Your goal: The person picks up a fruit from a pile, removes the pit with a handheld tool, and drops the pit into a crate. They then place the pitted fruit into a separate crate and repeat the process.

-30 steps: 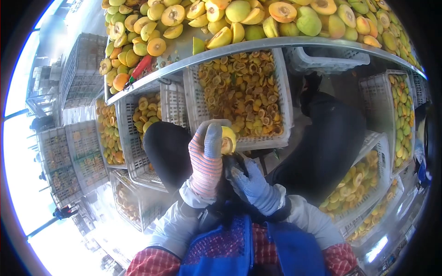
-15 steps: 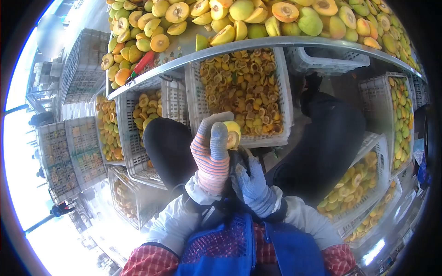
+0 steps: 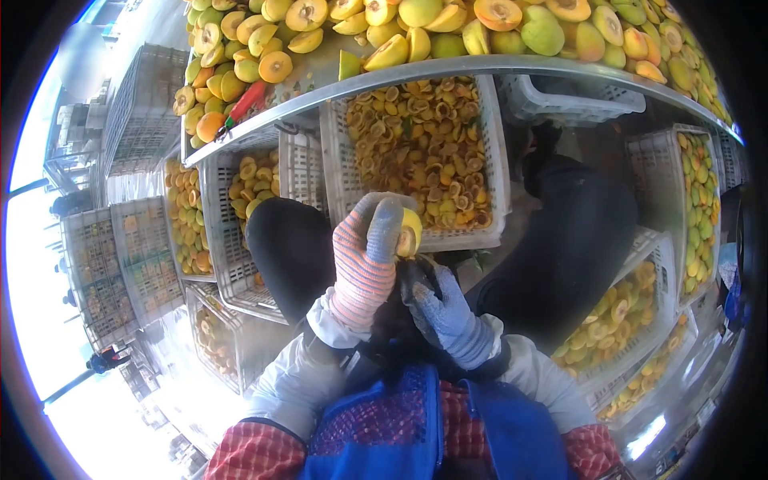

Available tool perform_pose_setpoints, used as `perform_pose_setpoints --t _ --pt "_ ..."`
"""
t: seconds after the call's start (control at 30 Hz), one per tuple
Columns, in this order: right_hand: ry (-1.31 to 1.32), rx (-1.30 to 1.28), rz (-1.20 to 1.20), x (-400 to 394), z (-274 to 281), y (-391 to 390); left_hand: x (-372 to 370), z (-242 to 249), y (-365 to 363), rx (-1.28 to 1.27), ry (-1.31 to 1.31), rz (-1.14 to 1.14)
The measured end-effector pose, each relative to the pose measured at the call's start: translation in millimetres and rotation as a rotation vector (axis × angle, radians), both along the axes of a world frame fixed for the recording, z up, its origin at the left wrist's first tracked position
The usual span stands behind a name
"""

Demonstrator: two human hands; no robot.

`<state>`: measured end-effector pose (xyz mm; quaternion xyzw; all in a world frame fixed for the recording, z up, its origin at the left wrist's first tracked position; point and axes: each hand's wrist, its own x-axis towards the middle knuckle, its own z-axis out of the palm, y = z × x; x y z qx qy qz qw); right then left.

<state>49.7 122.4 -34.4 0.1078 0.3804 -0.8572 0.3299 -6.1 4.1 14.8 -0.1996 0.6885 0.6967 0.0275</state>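
My left hand (image 3: 366, 260), in a striped glove, grips a yellow-green cut fruit (image 3: 409, 234) between its thumb and fingers, with the brown centre facing right. Just below and right of the fruit is my right hand (image 3: 450, 316), in a blue-grey glove with dark fingertips. Its fingers are bent together close to the fruit, and what they hold, if anything, is hidden. Both hands are above my lap, in front of a white crate (image 3: 498, 172) filled with brownish-yellow fruit pieces.
A metal-edged table (image 3: 320, 94) spans the top, heaped with halved and whole fruits (image 3: 542, 30). A red-handled tool (image 3: 247, 102) lies at its left edge. Crates of fruit stand left (image 3: 216, 232) and right (image 3: 664, 288), beside my knees.
The view has shifted slightly. My left hand still holds the fruit, now turned a little, and my right hand has moved slightly, its fingers closer together.
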Motion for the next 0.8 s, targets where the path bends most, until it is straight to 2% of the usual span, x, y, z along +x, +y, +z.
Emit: perform_pose_setpoints --t 0.1,0.2,0.23,0.33,0.37,0.43,0.47,0.53,0.57,0.6,0.67,0.7,0.8 --pt "0.076 0.033 0.142 -4.3 -10.0 7.4 -1.0 -6.1 -9.2 -0.073 -0.052 -0.1" --pt "0.059 0.053 0.108 2.0 -17.9 5.3 0.7 -7.9 -10.7 -0.039 -0.091 -0.117" --pt "0.005 0.013 0.034 4.2 -14.6 1.8 2.4 -7.5 -9.8 -0.007 -0.099 -0.104" --pt "-0.079 -0.086 -0.17 2.7 -7.0 -7.1 12.0 -12.1 11.0 0.085 0.058 0.137" --pt "-0.057 -0.105 -0.22 -4.9 -10.5 -7.5 13.9 -17.8 10.3 0.059 0.158 0.07" --pt "-0.051 -0.091 -0.312 -22.6 -8.4 -7.7 16.2 -15.2 8.9 -0.048 0.202 0.059" --pt "0.01 -0.071 -0.264 -30.7 -6.0 -1.7 15.2 -9.9 7.6 -0.104 0.225 0.054" --pt "0.128 -0.034 -0.168 -42.9 -2.9 14.8 16.8 7.7 -4.3 0.097 0.061 0.016" --pt "0.171 -0.071 -0.189 -45.8 1.9 13.8 14.3 11.4 -10.0 0.083 -0.039 -0.047" --pt "0.157 0.007 -0.149 -47.3 5.9 14.3 11.6 14.5 -12.7 0.068 -0.138 -0.11" --pt "0.128 0.159 -0.067 -48.2 11.7 13.1 13.2 15.1 -12.0 0.09 -0.232 0.004" --pt "0.238 0.227 -0.133 -46.9 10.6 10.8 12.7 14.3 -11.2 0.1 -0.274 0.06" --pt "0.389 0.245 0.05 -29.1 0.6 15.1 13.4 1.9 -4.1 0.104 -0.053 0.187"
